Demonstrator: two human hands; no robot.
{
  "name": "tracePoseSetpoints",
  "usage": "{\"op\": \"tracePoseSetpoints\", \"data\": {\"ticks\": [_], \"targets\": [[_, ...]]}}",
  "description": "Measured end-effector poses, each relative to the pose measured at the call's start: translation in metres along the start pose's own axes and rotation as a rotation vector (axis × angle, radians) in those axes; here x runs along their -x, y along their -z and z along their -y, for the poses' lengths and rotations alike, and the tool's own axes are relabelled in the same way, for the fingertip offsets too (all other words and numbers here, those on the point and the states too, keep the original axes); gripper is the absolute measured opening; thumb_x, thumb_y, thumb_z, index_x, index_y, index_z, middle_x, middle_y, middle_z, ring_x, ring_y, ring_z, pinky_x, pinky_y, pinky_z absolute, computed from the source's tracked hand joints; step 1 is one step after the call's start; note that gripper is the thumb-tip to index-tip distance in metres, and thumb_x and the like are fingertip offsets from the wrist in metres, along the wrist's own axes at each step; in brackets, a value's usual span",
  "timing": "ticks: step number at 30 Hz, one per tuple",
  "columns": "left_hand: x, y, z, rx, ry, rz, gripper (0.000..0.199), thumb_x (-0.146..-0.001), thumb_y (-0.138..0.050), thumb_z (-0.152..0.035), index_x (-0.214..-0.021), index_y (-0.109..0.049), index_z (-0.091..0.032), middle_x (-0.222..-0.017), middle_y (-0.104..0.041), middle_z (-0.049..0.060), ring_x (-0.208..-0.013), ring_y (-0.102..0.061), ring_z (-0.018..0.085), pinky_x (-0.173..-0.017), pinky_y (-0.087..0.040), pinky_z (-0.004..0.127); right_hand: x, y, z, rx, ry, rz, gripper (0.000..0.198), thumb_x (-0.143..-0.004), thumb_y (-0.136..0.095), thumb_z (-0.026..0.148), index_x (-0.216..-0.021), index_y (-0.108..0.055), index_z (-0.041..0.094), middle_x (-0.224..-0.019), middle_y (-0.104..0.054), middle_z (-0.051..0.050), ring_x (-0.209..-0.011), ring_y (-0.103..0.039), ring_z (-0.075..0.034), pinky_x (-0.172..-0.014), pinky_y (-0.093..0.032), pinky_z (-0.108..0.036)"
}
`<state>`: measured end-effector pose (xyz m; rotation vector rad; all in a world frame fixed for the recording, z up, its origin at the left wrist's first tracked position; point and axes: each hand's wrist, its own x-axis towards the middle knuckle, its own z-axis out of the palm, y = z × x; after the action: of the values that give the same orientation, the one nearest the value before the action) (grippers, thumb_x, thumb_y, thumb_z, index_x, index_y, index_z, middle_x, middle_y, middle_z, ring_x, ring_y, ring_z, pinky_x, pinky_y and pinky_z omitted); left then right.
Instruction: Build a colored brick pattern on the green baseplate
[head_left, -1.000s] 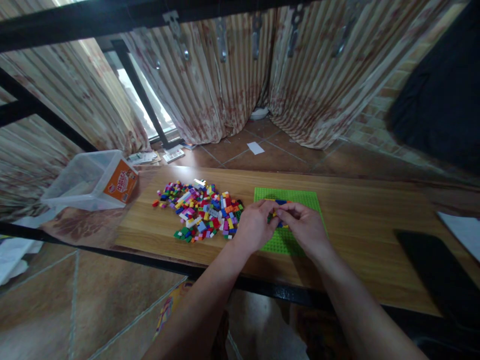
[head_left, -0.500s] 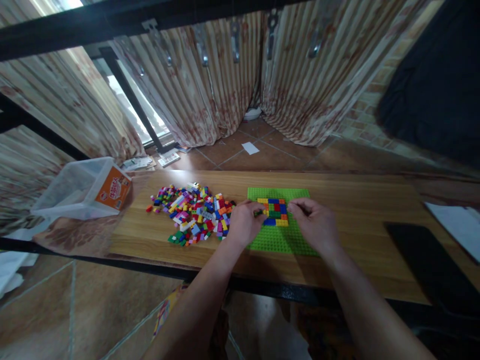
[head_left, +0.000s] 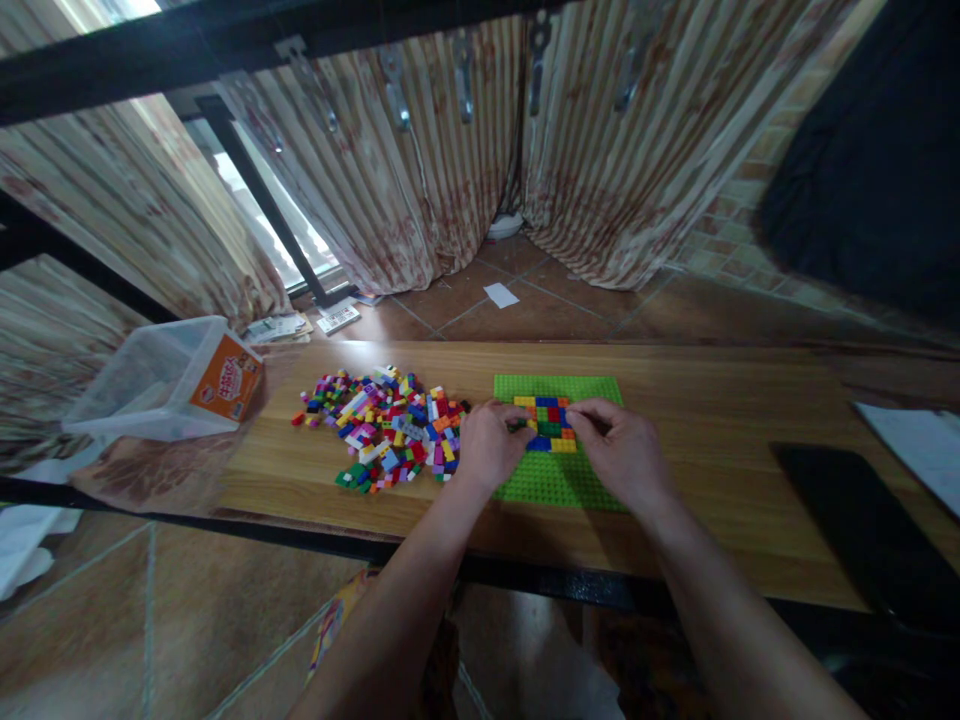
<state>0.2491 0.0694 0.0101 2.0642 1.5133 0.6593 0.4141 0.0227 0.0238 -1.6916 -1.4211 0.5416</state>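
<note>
One green baseplate [head_left: 555, 487], one brick block [head_left: 553, 428] on it, edges parallel, long axis unclear; one loose-brick pile [head_left: 397, 428], pieces uncountable. Left hand [head_left: 491, 447], right hand [head_left: 626, 450] flank block; can't tell if either grips a brick.

The baseplate [head_left: 555, 486] is bright green, the loose bricks [head_left: 411, 430] multicoloured, the tabletop [head_left: 724, 450] wood-grained brown.
</note>
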Motion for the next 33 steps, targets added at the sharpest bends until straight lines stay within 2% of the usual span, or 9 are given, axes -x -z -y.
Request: {"op": "tracePoseSetpoints", "data": {"ticks": [7,12,22,28,33], "targets": [[-0.002,0.006,0.001,0.026,0.001,0.055,0.025,-0.076,-0.068,-0.026,-0.1,-0.073,-0.024,-0.09,-0.072,0.001,-0.082,-0.065,0.015,-0.078,-0.05,0.027,-0.002,0.004,0.0,0.043,0.001,-0.037,0.026,-0.083,-0.052,0.04,-0.084,-0.07,0.021,-0.081,-0.073,-0.005,-0.072,-0.066,-0.02,-0.068,-0.048,-0.034],[-0.003,0.01,-0.001,0.043,0.027,0.042,0.025,-0.081,-0.059,-0.016,-0.102,-0.071,-0.02,-0.095,-0.073,0.003,-0.087,-0.066,0.015,-0.082,-0.05,0.027,-0.004,0.016,-0.009,0.209,-0.041,-0.061,0.023,-0.079,-0.056,0.039,-0.081,-0.071,0.022,-0.076,-0.072,-0.005,-0.068,-0.064,-0.021,-0.067,-0.047,-0.035],[-0.005,0.005,-0.007,-0.034,0.103,0.019,0.029,-0.077,-0.066,-0.027,-0.106,-0.068,-0.02,-0.087,-0.072,0.003,-0.081,-0.066,0.018,-0.076,-0.049,0.029,-0.004,0.02,-0.024,0.382,-0.055,-0.035,0.023,-0.078,-0.057,0.043,-0.076,-0.07,0.024,-0.07,-0.07,-0.005,-0.062,-0.06,-0.022,-0.06,-0.041,-0.036],[-0.008,0.003,-0.006,0.006,0.135,0.02,0.029,-0.075,-0.068,-0.027,-0.103,-0.067,-0.019,-0.086,-0.072,0.003,-0.08,-0.065,0.017,-0.074,-0.048,0.028,-0.005,0.024,-0.024,0.491,-0.144,0.006,0.022,-0.078,-0.059,0.039,-0.083,-0.072,0.022,-0.072,-0.069,-0.006,-0.065,-0.061,-0.023,-0.06,-0.04,-0.034],[-0.013,0.003,-0.007,0.039,0.218,0.039,0.032,-0.07,-0.072,-0.027,-0.101,-0.066,-0.019,-0.083,-0.071,0.002,-0.08,-0.065,0.017,-0.072,-0.048,0.027,-0.003,0.03,-0.026,0.553,-0.178,0.068,0.024,-0.079,-0.058,0.038,-0.087,-0.072,0.021,-0.073,-0.069,-0.005,-0.068,-0.062,-0.022,-0.061,-0.04,-0.033]]}}
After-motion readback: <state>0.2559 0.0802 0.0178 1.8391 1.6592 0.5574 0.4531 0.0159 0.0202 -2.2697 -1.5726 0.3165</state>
